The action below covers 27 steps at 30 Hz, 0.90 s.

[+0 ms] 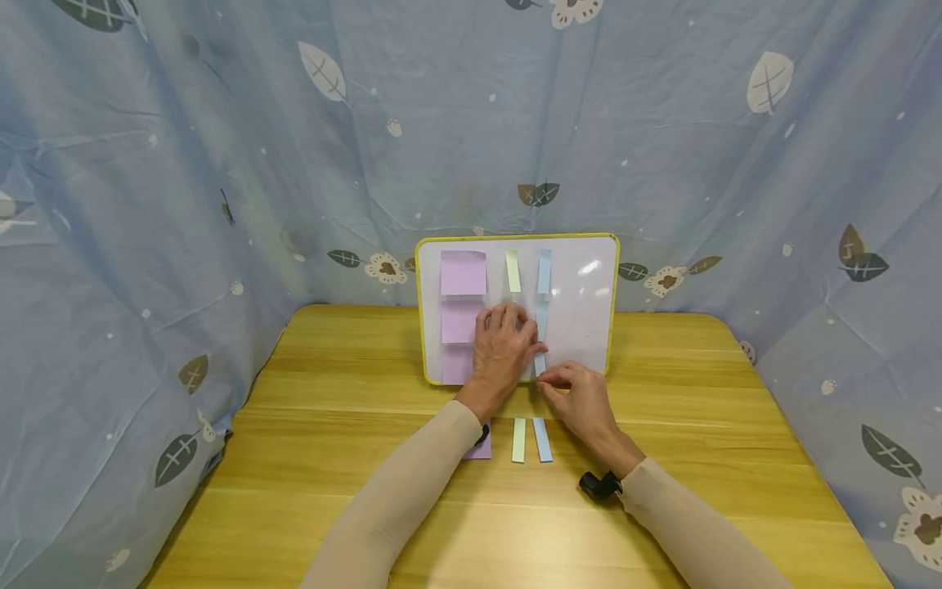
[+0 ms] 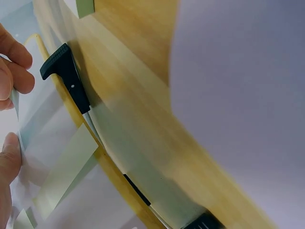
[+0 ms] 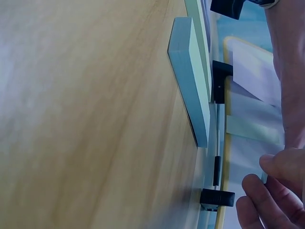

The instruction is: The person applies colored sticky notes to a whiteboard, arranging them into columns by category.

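A small whiteboard (image 1: 574, 319) with a yellow rim stands upright on the table. My right hand (image 1: 585, 405) pinches the lower end of a pale blue sticky strip (image 1: 540, 363) at the board's bottom edge; in the right wrist view only a sliver of it shows between thumb and finger. My left hand (image 1: 503, 348) rests against the board, its thumb (image 2: 8, 162) touching the same strip higher up. Above are two more blue strips (image 1: 544, 272) in a column. Left of them is a green strip (image 1: 513, 272), then purple sticky notes (image 1: 464, 273). A lower green strip (image 2: 66, 171) shows in the left wrist view.
On the table before the board lie a green strip pad (image 1: 518, 442), a blue strip pad (image 1: 543, 442) and a purple pad (image 1: 482, 450), partly hidden by my left forearm. Black stand feet (image 3: 218, 198) hold the board. A patterned curtain (image 1: 471, 123) hangs behind.
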Motion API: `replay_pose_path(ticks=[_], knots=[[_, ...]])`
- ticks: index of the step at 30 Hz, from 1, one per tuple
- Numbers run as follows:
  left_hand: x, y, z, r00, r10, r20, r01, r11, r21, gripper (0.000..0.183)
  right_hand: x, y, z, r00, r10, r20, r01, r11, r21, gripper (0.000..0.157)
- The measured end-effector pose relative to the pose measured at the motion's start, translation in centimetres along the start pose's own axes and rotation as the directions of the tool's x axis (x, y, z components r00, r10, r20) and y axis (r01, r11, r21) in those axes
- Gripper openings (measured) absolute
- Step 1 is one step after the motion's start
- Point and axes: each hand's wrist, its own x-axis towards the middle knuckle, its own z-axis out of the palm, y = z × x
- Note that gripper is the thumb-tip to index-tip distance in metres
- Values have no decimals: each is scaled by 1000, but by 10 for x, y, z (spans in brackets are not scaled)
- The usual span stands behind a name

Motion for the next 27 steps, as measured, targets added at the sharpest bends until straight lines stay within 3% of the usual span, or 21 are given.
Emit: replay_pose_path(ticks=[27], knots=[[-12, -2, -10, 996, 41, 84, -38, 999, -37, 43, 2, 2, 3, 1000, 4, -5, -4, 999, -53, 9]])
